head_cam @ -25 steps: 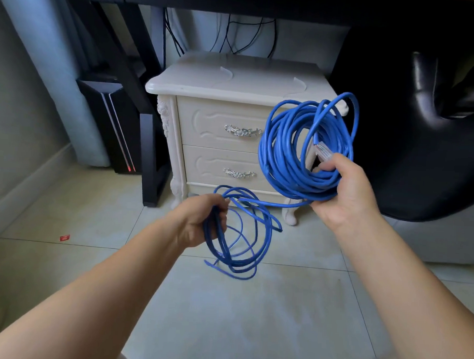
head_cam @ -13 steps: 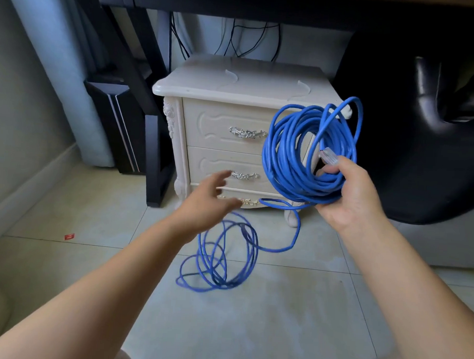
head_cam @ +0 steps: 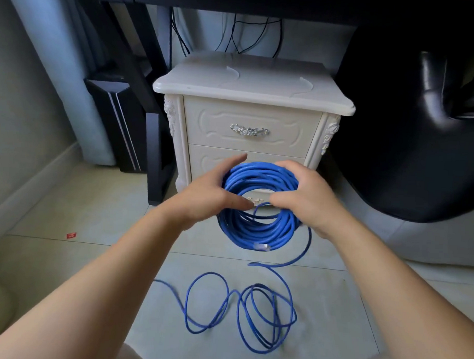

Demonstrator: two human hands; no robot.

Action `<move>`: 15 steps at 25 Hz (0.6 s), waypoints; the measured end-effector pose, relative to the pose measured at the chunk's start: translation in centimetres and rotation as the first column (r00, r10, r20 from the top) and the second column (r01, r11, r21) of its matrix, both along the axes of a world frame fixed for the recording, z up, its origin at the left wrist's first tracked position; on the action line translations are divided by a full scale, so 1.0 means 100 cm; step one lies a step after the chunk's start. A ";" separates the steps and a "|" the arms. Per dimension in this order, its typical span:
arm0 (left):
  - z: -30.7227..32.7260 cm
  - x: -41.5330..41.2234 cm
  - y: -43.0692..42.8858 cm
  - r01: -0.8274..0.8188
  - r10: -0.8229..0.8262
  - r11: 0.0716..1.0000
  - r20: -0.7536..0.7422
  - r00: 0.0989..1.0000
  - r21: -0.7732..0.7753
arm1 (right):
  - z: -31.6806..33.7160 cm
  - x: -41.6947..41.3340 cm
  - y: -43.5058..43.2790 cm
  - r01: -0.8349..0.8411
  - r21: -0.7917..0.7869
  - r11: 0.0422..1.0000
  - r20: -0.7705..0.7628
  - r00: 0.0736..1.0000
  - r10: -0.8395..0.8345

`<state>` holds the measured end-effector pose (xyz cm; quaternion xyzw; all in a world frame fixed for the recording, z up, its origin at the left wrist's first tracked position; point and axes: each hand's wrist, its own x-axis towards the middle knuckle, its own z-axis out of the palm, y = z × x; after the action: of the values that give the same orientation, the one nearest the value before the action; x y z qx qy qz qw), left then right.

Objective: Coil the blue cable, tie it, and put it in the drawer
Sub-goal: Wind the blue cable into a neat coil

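Before the cabinet (head_cam: 251,82), you hold the coil (head_cam: 255,231) of the blue cable upright and clear of the floor (head_cam: 66,199). Your left hand (head_cam: 210,197) grips its left side, with the thumb across the opening and the fingers laid over the outer turns. Your right hand (head_cam: 308,201) wraps the right side, fingers curled over the bundle. A grip on both sides likely serves to keep the turns stacked and stop them springing apart. One plug (head_cam: 261,247) hangs at the bottom of the coil.

Coiling is not complete. A tail (head_cam: 251,315) leaves the coil's right side, drops to the floor and lies close to you in loose, overlapping loops. Expect these loops to snag on one another when drawn up, so feed them in singly. No tie is visible.

Both drawers are closed. You can see the top drawer (head_cam: 249,120) and its handle (head_cam: 249,130) in full. The lower drawer (head_cam: 209,157) is partly hidden behind the coil and your hands. Neither hand is free to pull a handle.

A black chair (head_cam: 408,159) crowds the cabinet's right side. A tower (head_cam: 116,119) and a desk leg (head_cam: 155,154) stand at its left. None of them blocks the drawer fronts. A red scrap (head_cam: 71,235) lies well apart on the floor.
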<state>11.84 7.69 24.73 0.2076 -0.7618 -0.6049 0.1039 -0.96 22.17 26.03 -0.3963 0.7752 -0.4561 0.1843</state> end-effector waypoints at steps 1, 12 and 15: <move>-0.001 0.001 -0.001 0.010 -0.010 1.000 0.014 1.000 -0.018 | 0.001 0.000 0.000 -0.029 -0.025 0.999 0.027 0.999 0.030; -0.003 -0.003 0.005 -0.332 0.356 0.928 -0.137 0.925 0.168 | 0.002 -0.003 0.001 -0.048 -0.143 0.989 0.456 0.883 0.108; -0.001 -0.005 0.008 -0.407 0.454 0.870 -0.131 0.881 0.276 | -0.003 0.004 -0.002 0.016 -0.208 0.978 0.582 0.805 0.111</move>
<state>11.33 8.49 24.61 0.3245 -0.6032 -0.6712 0.2836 -0.60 21.99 25.73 -0.2708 0.6184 -0.6285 0.3861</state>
